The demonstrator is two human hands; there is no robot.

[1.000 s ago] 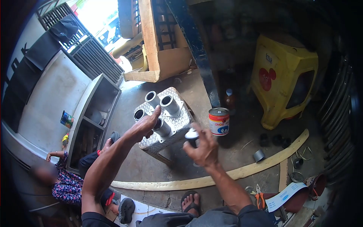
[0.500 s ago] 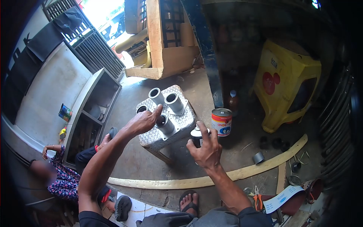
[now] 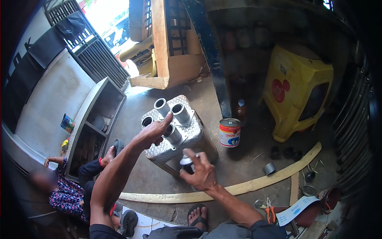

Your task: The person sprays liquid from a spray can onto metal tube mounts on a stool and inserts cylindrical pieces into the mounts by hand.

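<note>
A silver woven-pattern stool (image 3: 161, 151) bears several grey flanged tubes, among them one at its right (image 3: 181, 114) and one nearer me (image 3: 173, 135). Over the near tubes is my left hand (image 3: 154, 131), one finger stretched out towards the tubes; whether it touches one is unclear, and its other fingers are partly hidden. My right hand (image 3: 202, 174) is wrapped round a dark spray can (image 3: 187, 164) with a white top, its index finger at the nozzle. The can is upright, beside the stool's near right side.
A red and white tin (image 3: 230, 133) and a bottle (image 3: 241, 110) stand right of the stool. A long pale strip (image 3: 223, 193) curves across the floor. Pliers (image 3: 270, 211) lie lower right, a yellow stool (image 3: 296, 87) is behind. Another person (image 3: 67, 191) sits at the left.
My right hand has moved down and left with the spray can, closer to the stool. My left hand remains over the near tubes. The camera view has shifted slightly.
</note>
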